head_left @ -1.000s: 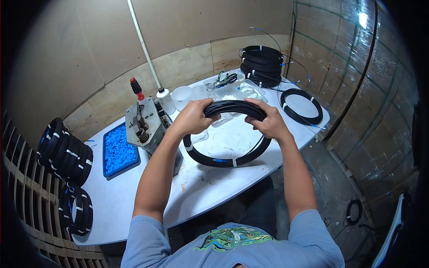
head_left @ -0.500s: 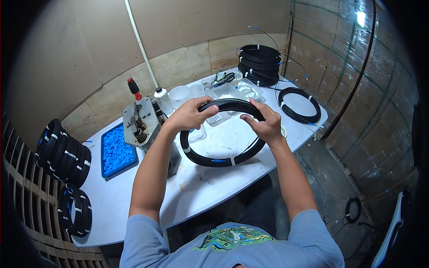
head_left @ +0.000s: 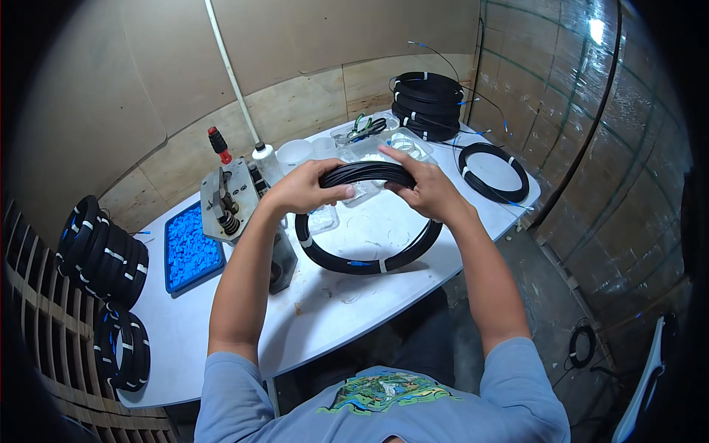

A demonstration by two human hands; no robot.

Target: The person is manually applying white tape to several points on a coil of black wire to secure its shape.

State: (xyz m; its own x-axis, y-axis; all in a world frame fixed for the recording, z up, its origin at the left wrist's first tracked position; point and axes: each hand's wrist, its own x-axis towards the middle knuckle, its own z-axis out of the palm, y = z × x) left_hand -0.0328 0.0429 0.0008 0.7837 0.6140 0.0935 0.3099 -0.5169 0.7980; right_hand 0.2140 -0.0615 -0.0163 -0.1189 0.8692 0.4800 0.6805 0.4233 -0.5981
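Left hand (head_left: 304,190) and right hand (head_left: 425,190) both grip the black cable coil (head_left: 367,255) at twelve o'clock, above the bench (head_left: 221,317).

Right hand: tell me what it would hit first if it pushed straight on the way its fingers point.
The right hand grips the black cable coil, fingers pointing toward the left hand. Pushed on along the coil's top, it would probably meet that hand's fingertips first, though depth is unclear.

Two hands (head_left: 303,190), one cable coil (head_left: 367,221)
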